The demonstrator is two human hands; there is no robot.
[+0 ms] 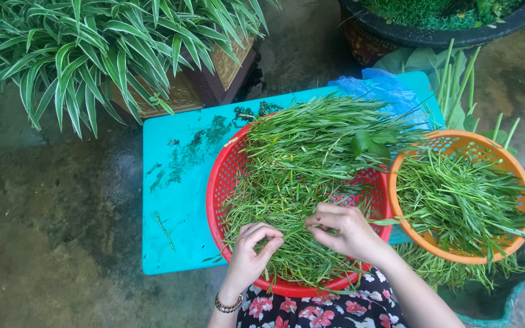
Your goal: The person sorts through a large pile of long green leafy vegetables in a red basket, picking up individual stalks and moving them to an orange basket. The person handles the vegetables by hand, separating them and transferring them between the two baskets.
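Note:
A red plastic basket on a turquoise low table holds a big heap of long green leafy stems. My left hand, with a bracelet at the wrist, pinches some stems at the basket's near side. My right hand pinches stems just to its right, fingers closed on them. Both hands rest in the near part of the heap, a few centimetres apart.
An orange basket with more green stems stands at the right, over a green tub. A blue plastic bag lies behind. A striped-leaf potted plant and a dark planter stand at the back on wet concrete.

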